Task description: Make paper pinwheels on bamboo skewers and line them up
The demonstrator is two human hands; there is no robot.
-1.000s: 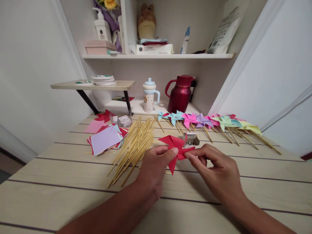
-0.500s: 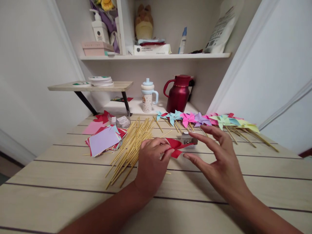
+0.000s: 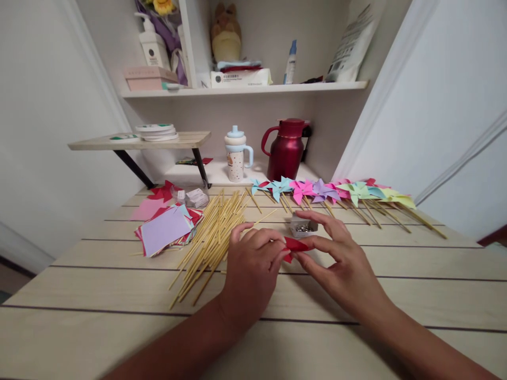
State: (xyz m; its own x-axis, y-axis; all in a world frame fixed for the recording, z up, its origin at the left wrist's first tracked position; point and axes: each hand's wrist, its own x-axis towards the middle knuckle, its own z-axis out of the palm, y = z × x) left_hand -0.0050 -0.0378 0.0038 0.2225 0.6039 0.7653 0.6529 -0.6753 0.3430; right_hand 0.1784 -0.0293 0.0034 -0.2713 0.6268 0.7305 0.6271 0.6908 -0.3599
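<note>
Between my two hands is a piece of red paper, partly folded, with its left part hidden by fingers. My left hand is closed on its left side. The thumb and index finger of my right hand pinch its right side, while the other fingers stay raised. Just behind the paper stands a small clear box of tiny metal pins. A loose pile of thin wooden sticks lies left of my left hand. Further left is a stack of coloured paper squares, a lilac one on top.
Finished paper pinwheels on sticks lie in a row at the back right. A red jug and a cup stand behind. At the back left is a small raised shelf carrying white rolls. Red folded paper lies below it.
My right hand has moved left and closed its thumb and index finger on the red paper, which was held by my left hand alone. The view has shifted slightly.
</note>
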